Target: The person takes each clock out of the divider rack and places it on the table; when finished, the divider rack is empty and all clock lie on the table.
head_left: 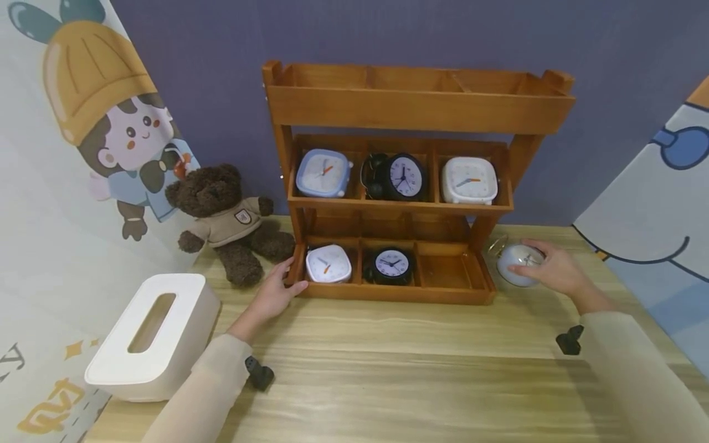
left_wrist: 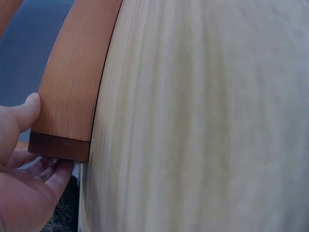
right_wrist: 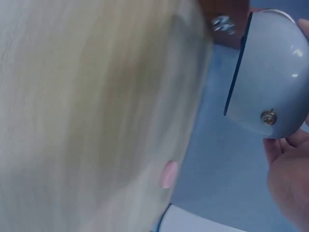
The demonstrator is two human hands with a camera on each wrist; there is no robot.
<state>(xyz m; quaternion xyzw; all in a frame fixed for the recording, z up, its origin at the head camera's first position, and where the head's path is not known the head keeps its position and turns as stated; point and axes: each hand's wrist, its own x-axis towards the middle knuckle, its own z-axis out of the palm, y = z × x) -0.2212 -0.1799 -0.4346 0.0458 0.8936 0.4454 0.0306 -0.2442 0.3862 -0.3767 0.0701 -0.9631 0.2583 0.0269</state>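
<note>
A brown wooden rack [head_left: 410, 111] with three tiers of compartments stands against the wall. At its lower left corner my left hand [head_left: 272, 292] grips the rack's end, thumb on the front board [left_wrist: 82, 82] and fingers round the side. To the right of the rack, my right hand [head_left: 556, 271] holds a round pale alarm clock [head_left: 512, 264] with a ring on top; its rounded back [right_wrist: 275, 72] shows in the right wrist view. In the bottom tier are a white clock [head_left: 328, 264] at left and a black clock [head_left: 392, 266] in the middle compartment.
The middle tier holds a blue clock [head_left: 324, 173], a black twin-bell clock [head_left: 404, 176] and a white clock [head_left: 469, 179]. At left, a brown teddy bear [head_left: 227, 221] leans beside the rack, behind a white tissue box [head_left: 191, 332]. Cartoon-printed panels flank the wooden table [head_left: 388, 381].
</note>
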